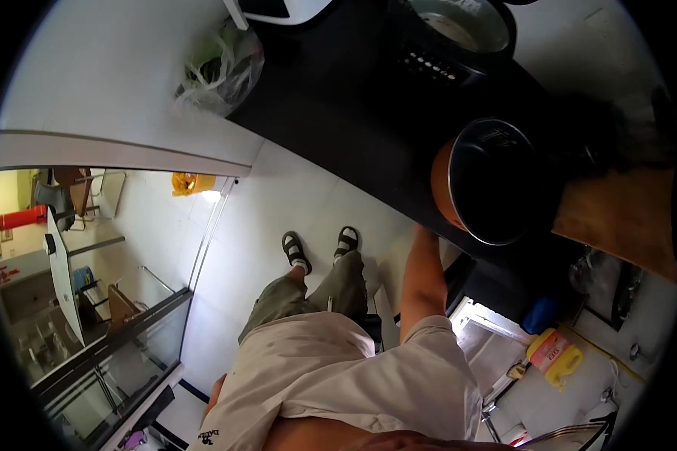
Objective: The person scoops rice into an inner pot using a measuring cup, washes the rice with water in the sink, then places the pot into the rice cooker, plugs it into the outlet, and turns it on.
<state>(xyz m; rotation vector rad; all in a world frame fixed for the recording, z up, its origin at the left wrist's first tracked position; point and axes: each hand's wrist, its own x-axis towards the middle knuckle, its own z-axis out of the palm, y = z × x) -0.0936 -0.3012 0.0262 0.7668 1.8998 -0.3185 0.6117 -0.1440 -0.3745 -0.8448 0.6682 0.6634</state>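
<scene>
My right forearm reaches forward to the front edge of the black counter, where the hand passes out of sight beneath the edge. Just beyond it, a cooker's inner pot, copper outside and dark inside, stands near that edge with its mouth toward me. Whether the hidden hand holds anything does not show. On the left, only a sliver of skin shows beside my shirt, and no left-hand fingers are visible.
An electric cooker with its top open stands farther back. A plastic bag of greens lies at the counter's left end. Right of the pot is a brown board; a yellow jug sits lower right. Glass sliding doors are at left.
</scene>
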